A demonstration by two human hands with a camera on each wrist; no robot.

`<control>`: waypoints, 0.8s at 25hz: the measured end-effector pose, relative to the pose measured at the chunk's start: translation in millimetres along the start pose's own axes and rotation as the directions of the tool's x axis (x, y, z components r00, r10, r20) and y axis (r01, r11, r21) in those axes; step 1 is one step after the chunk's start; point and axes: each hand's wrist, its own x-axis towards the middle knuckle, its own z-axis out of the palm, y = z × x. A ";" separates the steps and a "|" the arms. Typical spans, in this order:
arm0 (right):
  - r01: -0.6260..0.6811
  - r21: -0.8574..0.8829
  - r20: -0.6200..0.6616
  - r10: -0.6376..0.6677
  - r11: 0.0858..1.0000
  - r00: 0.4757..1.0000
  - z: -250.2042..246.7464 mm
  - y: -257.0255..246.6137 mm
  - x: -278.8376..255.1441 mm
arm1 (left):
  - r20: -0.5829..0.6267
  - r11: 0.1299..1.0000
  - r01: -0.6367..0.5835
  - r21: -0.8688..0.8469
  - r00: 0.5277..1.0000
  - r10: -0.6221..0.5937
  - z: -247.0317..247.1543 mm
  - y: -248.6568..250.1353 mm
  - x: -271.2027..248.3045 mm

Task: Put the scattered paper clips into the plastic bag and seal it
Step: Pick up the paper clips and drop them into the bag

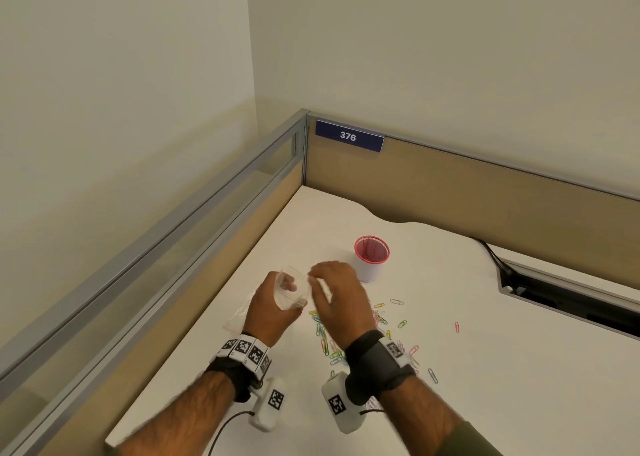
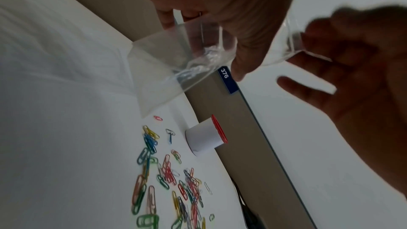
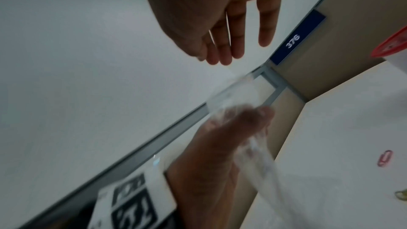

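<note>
My left hand (image 1: 277, 303) grips a clear plastic bag (image 1: 292, 291) and holds it above the white desk (image 1: 485, 369), mouth upward. In the left wrist view the bag (image 2: 165, 62) hangs from my left hand (image 2: 198, 15), with a few clips in its bottom. My right hand (image 1: 329, 282) is at the bag's rim. Its thumb and forefinger seem to pinch the edge, while the other fingers (image 3: 266, 39) stay straight. Coloured paper clips (image 1: 323, 337) lie scattered on the desk under my right wrist; they show as a loose heap of paper clips (image 2: 169, 180) in the left wrist view.
A white cup with a red rim (image 1: 371, 265) stands just behind my hands. A lone red clip (image 1: 457, 326) lies to the right. Flat clear plastic (image 1: 239, 317) rests on the desk left of my left hand. Partition walls (image 1: 450, 185) close the back and left; a cable slot (image 1: 571, 299) opens at the right.
</note>
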 end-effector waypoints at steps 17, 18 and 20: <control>-0.634 -0.623 0.059 0.835 0.458 0.546 -40.9 214.4 -84.8 | 0.059 0.998 -0.058 0.016 0.997 0.057 -9.4 2.9 -11.5; -0.619 -0.614 0.085 0.821 0.489 0.565 -32.8 209.0 -81.9 | 0.058 0.998 -0.061 0.021 0.997 0.060 -9.7 3.6 -11.2; -0.659 -0.569 0.060 0.824 0.492 0.563 -30.6 206.0 -74.4 | 0.061 0.997 -0.066 0.029 0.996 0.064 -8.9 6.1 -10.9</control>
